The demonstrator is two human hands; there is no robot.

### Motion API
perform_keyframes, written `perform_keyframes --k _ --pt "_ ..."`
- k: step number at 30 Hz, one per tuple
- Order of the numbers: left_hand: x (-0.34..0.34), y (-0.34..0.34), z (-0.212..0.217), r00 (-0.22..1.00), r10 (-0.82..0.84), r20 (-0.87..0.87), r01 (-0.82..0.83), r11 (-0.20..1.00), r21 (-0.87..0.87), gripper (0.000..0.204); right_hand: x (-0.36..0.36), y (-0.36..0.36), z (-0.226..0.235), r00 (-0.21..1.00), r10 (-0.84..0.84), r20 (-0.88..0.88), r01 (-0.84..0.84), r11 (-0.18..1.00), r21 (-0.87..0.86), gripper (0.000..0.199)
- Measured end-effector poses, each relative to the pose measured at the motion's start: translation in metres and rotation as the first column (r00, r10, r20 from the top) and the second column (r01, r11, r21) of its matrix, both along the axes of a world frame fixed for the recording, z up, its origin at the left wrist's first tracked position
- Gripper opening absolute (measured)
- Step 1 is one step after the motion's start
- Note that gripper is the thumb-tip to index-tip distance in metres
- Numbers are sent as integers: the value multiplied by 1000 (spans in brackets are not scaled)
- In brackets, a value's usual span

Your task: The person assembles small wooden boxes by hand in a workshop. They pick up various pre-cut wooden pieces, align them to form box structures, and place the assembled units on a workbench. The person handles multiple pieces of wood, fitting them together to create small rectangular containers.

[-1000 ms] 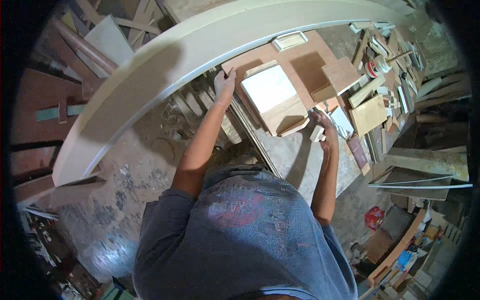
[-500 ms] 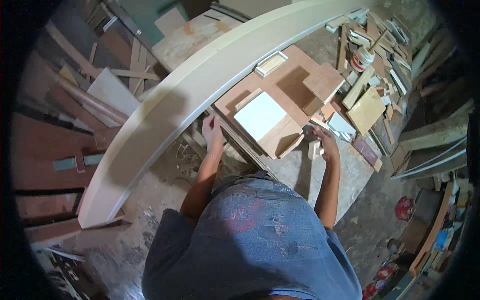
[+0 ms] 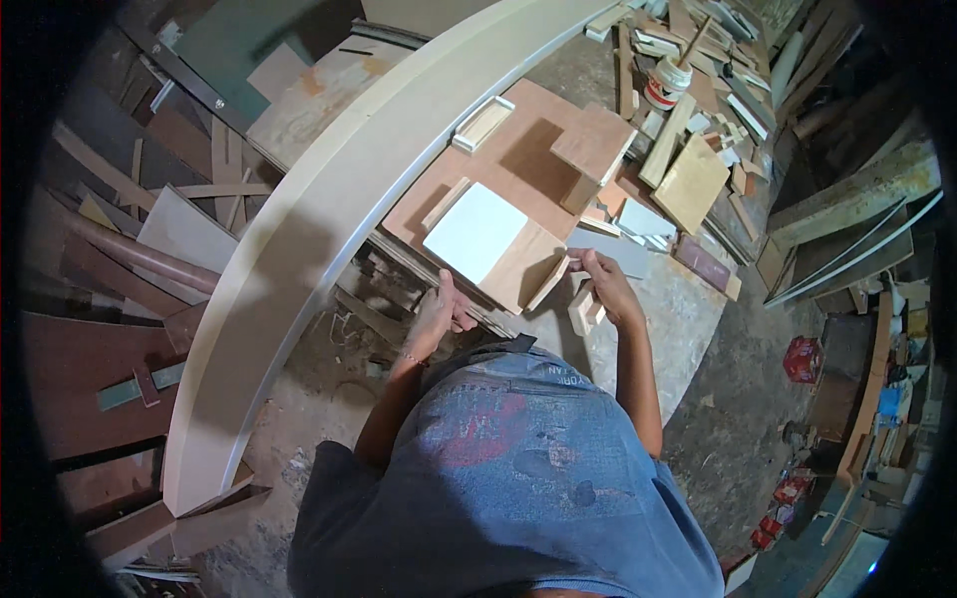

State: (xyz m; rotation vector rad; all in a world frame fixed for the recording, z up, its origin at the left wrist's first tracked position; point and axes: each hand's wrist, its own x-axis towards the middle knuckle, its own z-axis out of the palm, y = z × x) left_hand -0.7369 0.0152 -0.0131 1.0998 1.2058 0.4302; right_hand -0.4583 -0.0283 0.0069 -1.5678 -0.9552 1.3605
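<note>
A flat brown wooden board (image 3: pixel 424 207) lies on the workbench in front of me, with a white square panel (image 3: pixel 476 232) on it. Beside the board's near edge is my left hand (image 3: pixel 439 317), empty, its fingers apart. My right hand (image 3: pixel 610 289) is closed on a small pale wooden frame (image 3: pixel 583 309) at its palm side; the hand partly hides it. The thumb and forefinger of that hand reach to the end of a thin wooden strip (image 3: pixel 547 280) at the panel assembly's right side. A small wooden tray-like piece (image 3: pixel 482 125) lies at the board's far left.
A long curved cream panel (image 3: pixel 269 239) arches along the bench's left side. Wood offcuts (image 3: pixel 688 184), a white tub (image 3: pixel 667 84) with a stick in it and a purplish block (image 3: pixel 702 261) lie at right. Boards lean at far left.
The view has turned a little. My left hand has come down nearer my body with its fingers more spread. My right hand and the small wooden frame have come slightly nearer me.
</note>
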Motion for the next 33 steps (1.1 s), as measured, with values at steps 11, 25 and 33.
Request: perform_keyframes --k 11,25,33 --pt "-9 47 31 864 455 -218 -78 547 833 40 -14 4 -10 1000 -13 27 11 998 68 55" --pt "-8 53 45 963 191 190 -239 930 278 31 -10 34 66 994 30 108 -30 1000 3 62" --pt "-42 2 26 734 216 644 -75 968 -240 36 -33 109 143 767 468 440 -449 880 -154 67"
